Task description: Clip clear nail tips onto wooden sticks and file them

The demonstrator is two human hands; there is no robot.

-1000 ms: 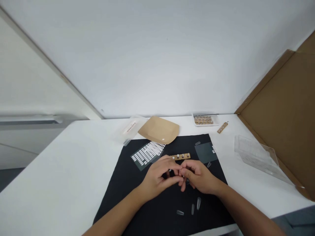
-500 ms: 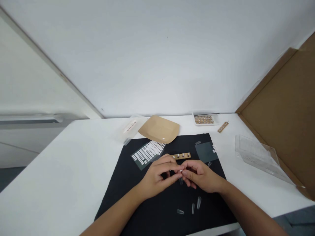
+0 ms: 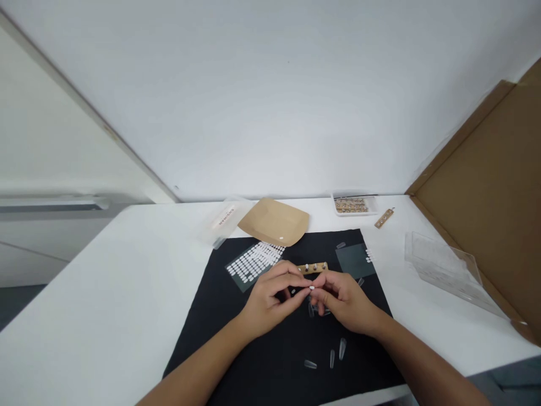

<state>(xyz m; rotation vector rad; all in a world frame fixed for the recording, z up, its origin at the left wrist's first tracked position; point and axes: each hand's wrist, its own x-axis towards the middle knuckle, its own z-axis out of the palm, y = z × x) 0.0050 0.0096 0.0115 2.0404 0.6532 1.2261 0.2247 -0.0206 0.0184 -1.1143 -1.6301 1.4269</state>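
Both hands are working low over the black cloth (image 3: 236, 361) on the white table (image 3: 105, 276). A white oval tab (image 3: 311, 287) is sitting at the fingertips, just in front of the wood-toned strip (image 3: 320, 267) with its small studs. The right hand (image 3: 349, 304) is pinching it, thumb against forefinger. The left hand's (image 3: 270, 296) thumb and forefinger are closing in on the same spot; cannot tell whether they are gripping it too.

Judging the handling: the piece is looking like a sticky backed tab, so holding it by the rim is best, keeping skin off its flat faces. One hand should be steadying while the other is doing the fine work; squeezing hard risks creasing it. Keeping the wrists low is helping if it slips. Clear nail tips (image 3: 342, 348) are lying loose nearer the wearer, so sleeves and palms should be staying clear of them. The tab sheet (image 3: 249, 266) is lying beyond the left hand.
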